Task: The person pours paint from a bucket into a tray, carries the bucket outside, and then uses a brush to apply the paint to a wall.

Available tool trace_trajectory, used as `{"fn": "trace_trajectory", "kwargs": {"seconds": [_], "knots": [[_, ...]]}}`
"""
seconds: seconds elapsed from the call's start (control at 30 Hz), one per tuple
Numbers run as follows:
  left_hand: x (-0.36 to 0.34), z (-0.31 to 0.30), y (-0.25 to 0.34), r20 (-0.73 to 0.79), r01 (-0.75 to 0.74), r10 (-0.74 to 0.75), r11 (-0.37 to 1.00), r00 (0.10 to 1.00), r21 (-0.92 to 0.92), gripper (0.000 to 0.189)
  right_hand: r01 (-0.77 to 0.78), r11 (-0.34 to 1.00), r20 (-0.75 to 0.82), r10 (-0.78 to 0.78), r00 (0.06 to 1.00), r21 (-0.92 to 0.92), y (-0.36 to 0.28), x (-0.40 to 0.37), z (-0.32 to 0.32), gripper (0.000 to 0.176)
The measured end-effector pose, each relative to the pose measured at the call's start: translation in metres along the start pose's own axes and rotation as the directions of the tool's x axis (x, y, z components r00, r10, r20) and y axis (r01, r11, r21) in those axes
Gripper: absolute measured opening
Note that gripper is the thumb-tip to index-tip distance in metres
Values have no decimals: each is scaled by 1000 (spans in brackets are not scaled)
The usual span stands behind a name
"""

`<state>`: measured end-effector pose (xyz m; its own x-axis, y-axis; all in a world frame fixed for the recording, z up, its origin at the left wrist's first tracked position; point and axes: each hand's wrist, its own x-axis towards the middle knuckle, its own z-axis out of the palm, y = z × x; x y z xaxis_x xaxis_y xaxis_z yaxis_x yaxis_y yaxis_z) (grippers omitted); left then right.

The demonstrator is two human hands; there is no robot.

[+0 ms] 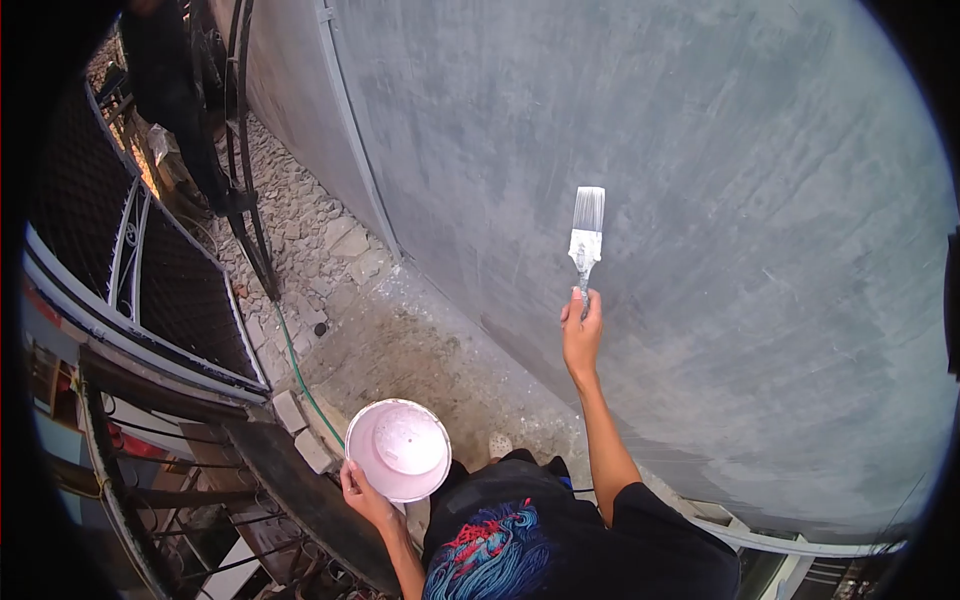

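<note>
My right hand point(582, 335) is closed round the handle of a flat paintbrush point(586, 240), its bristles pointing up in front of the grey wall point(720, 220). White paint coats the brush's ferrule and handle, and the bristles look whitish. Low on the left, my left hand point(368, 495) grips the rim of a round plastic bucket point(372, 475). Its inside is pale pink-white, with whitish paint point(410, 440) at the bottom.
A green hose point(300, 375) runs along the ground by concrete blocks point(312, 450). Rubble point(300, 215) covers the far ground. Left of me stand a dark metal gate point(150, 270) and a railing point(190, 497). Dark-clothed legs point(190, 140) of another person show upper left.
</note>
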<state>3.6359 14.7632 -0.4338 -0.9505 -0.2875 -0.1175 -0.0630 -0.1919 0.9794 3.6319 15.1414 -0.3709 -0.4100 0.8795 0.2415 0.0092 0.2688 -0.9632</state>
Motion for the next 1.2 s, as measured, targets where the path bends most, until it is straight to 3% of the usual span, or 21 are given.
{"fn": "trace_trajectory", "kwargs": {"seconds": [0.17, 0.3, 0.33, 0.37, 0.4, 0.47, 0.5, 0.57, 0.6, 0.67, 0.73, 0.8, 0.87, 1.03, 1.1, 1.13, 1.2], "knots": [[53, -3, -7, -13, 62, -62, 998, 998, -21, 30, -63, 914, -45, 49, 998, -401, 107, -19, 60, 37], [103, 19, -5, 78, 126, -126, 992, 989, -3, 29, -207, 778, -123, 167, 978, -593, 257, -48, 97, 40], [120, 26, -3, 98, 122, -123, 992, 988, 16, 29, -568, 754, -263, 504, 823, -330, 261, -54, 105, 39], [138, 33, -1, 122, 118, -120, 993, 985, 28, 30, -818, 575, -286, 782, 554, -9, 263, -54, 111, 38], [160, 39, -2, 151, 117, -118, 993, 981, 20, 30, -811, 585, -303, 775, 555, 11, 263, -47, 116, 38], [199, 50, 3, 179, 81, -93, 994, 979, 74, 31, -729, 684, -130, 723, 679, -3, 220, -45, 118, 35], [217, 58, 7, 201, 88, -102, 993, 974, 77, 31, -731, 683, -152, 723, 674, 5, 196, -37, 124, 35], [254, 72, 23, 268, 57, -86, 992, 960, 114, 32, -557, 752, -140, 631, 763, 352, 129, -20, 138, 35], [270, 76, 29, 293, 66, -102, 989, 951, 129, 32, -558, 749, -169, 639, 750, 357, 100, -23, 146, 35], [303, 89, 34, 395, 21, -85, 986, 915, 164, 32, -394, 843, -232, 492, 839, 366, 45, -23, 166, 38], [332, 101, 36, 446, 26, -88, 989, 891, 143, 35, -326, 885, -294, 426, 856, 332, 1, -23, 173, 39], [350, 112, 44, 488, -7, -85, 983, 868, 183, 36, -277, 915, -348, 372, 860, 293, -24, -29, 178, 39], [362, 122, 38, 495, -10, -88, 982, 865, 191, 31, -143, 967, -425, 223, 877, 212, -41, -30, 179, 39], [379, 147, 33, 545, -120, 12, 979, 838, 163, 29, -260, 928, -268, 331, 905, 266, -88, -54, 183, 40], [378, 163, 39, 592, -65, -2, 994, 806, 91, 29, -326, 944, -72, 329, 942, 48, -100, -73, 182, 34], [378, 168, 46, 577, -66, 0, 993, 817, 94, 29, -329, 943, -54, 331, 942, 47, -113, -82, 185, 34], [379, 181, 58, 655, -75, -13, 992, 756, 106, 28, -170, 908, 206, 263, 942, -383, -135, -91, 188, 27]]}}
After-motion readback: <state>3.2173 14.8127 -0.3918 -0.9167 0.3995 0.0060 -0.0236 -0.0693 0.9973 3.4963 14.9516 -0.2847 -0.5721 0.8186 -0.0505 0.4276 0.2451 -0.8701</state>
